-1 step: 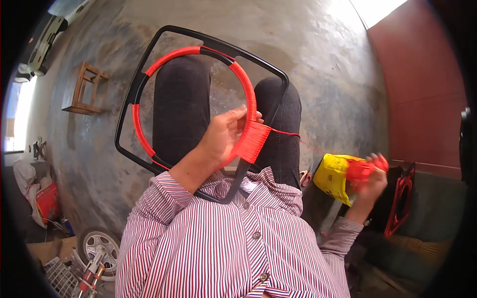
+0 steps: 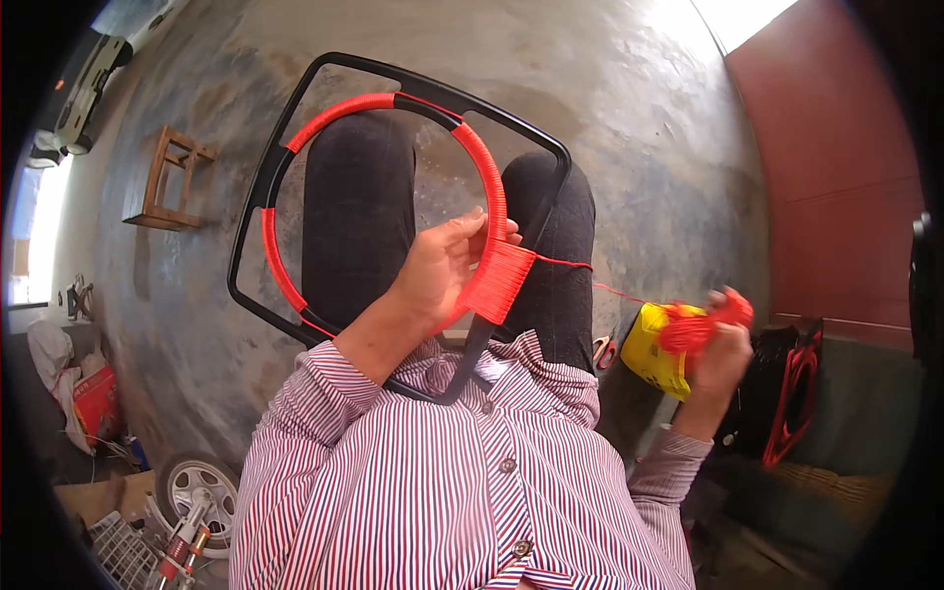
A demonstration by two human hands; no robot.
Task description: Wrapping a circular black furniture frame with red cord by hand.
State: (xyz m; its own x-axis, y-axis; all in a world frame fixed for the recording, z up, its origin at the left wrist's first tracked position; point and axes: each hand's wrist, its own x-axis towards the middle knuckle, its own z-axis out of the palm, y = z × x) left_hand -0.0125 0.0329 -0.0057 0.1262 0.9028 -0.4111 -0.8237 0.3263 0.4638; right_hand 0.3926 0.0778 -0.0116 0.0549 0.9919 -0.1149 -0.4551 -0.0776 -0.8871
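Observation:
A black frame point(image 2: 354, 61) with rounded corners lies across my lap, and its inner ring point(image 2: 482, 162) is wrapped in red cord along most of its length. My left hand point(image 2: 438, 270) grips the ring's right side, just beside a broad band of red cord point(image 2: 503, 278) wound between ring and outer frame. From that band a single red strand point(image 2: 619, 293) runs right to a loose bundle of red cord point(image 2: 688, 332). That bundle is in my right hand point(image 2: 725, 354), whose fingers are closed round it, out to my right.
Behind the bundle is a yellow bag point(image 2: 649, 354), with scissors point(image 2: 604, 352) next to it. A red and black frame point(image 2: 795, 393) leans at the right. Far left stands a wooden stool point(image 2: 167, 182); a wheel point(image 2: 200, 489) lies at the lower left. A red panel point(image 2: 826, 177) rises at the right.
My right hand has shifted a little left and up with the red cord bundle. My left hand and the frame have stayed in place.

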